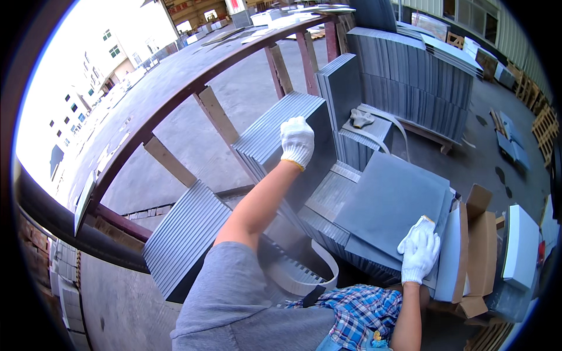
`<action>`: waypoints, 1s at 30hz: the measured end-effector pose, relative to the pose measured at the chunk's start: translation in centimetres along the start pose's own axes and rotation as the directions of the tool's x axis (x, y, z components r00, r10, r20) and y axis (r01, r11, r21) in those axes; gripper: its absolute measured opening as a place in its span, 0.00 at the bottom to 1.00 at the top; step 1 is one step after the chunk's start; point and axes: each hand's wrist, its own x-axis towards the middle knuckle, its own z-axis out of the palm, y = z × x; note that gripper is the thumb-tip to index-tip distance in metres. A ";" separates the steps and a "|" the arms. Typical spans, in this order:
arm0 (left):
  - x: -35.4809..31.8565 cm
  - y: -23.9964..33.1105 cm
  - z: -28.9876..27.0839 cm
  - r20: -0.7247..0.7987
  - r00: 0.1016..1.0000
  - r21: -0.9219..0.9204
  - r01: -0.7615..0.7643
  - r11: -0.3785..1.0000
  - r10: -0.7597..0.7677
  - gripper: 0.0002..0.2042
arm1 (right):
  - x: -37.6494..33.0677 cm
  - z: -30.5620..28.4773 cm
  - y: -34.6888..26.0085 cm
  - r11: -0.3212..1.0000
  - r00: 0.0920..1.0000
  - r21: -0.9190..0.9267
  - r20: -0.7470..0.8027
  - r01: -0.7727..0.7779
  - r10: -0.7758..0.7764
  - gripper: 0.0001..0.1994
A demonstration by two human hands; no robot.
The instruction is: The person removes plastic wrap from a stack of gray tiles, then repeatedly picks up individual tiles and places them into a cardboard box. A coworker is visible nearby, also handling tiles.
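Observation:
My left hand [297,142], in a white knitted glove, is closed in a fist at the top corner of an upright stack of grey slabs [281,120]. Whether its fingers grip a slab edge is hidden. My right hand [417,257], gloved the same way, presses on the lower right part of a large flat grey slab [389,190]. Under its fingers is a folded white cloth [426,223] with a yellow hem, perhaps another glove. That slab lies on top of more slabs beside a row of slab edges [333,190].
A curved dark red metal rail [193,88] with wooden blocks runs along the left. Another slab stack [187,240] leans there. A loose glove [361,118] and pale strap [404,131] lie ahead. An opened cardboard box [480,251] stands right; pallets of slabs [410,79] stand behind.

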 end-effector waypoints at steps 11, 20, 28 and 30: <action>0.5 2.5 -6.3 0.387 0.919 -0.332 0.213 0.919 -0.073 0.15 | 0.3 -0.9 -0.3 0.999 1.000 -0.032 0.027 -0.012 0.013 0.27; 4.2 -3.0 -4.0 0.856 0.440 -0.455 0.391 0.800 0.272 0.29 | 0.0 -0.5 -0.1 1.000 1.000 -0.003 -0.025 0.019 -0.020 0.26; 4.2 -1.4 -2.6 0.775 0.581 -0.501 0.327 0.801 0.248 0.24 | -0.2 -0.8 0.0 1.000 0.999 -0.015 -0.048 -0.008 0.007 0.25; 3.5 -2.7 -1.6 0.726 0.657 -0.507 0.311 0.804 0.204 0.23 | -0.1 -0.8 -0.5 0.999 0.998 -0.031 -0.054 -0.015 0.013 0.24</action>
